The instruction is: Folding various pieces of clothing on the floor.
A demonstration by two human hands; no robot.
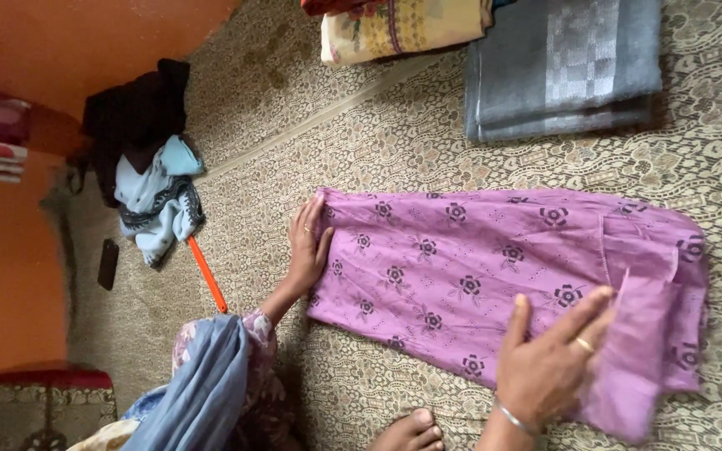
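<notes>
A purple garment (478, 259) with dark flower prints lies spread on the patterned floor covering (394, 142). My left hand (307, 250) rests flat, palm down, on its left end, fingers apart. My right hand (553, 359), with a ring and a bangle, grips the near right part of the garment, where a blurred flap of the cloth (645, 351) is lifted and turned over. My bare foot (411, 430) shows at the bottom edge, just below the garment.
A folded grey blanket (561, 67) and a folded yellow patterned cloth (403, 29) lie at the top. A light blue garment (160, 200) and a black one (131, 117) are piled by the orange wall. An orange stick (208, 276) and a dark phone (108, 263) lie nearby.
</notes>
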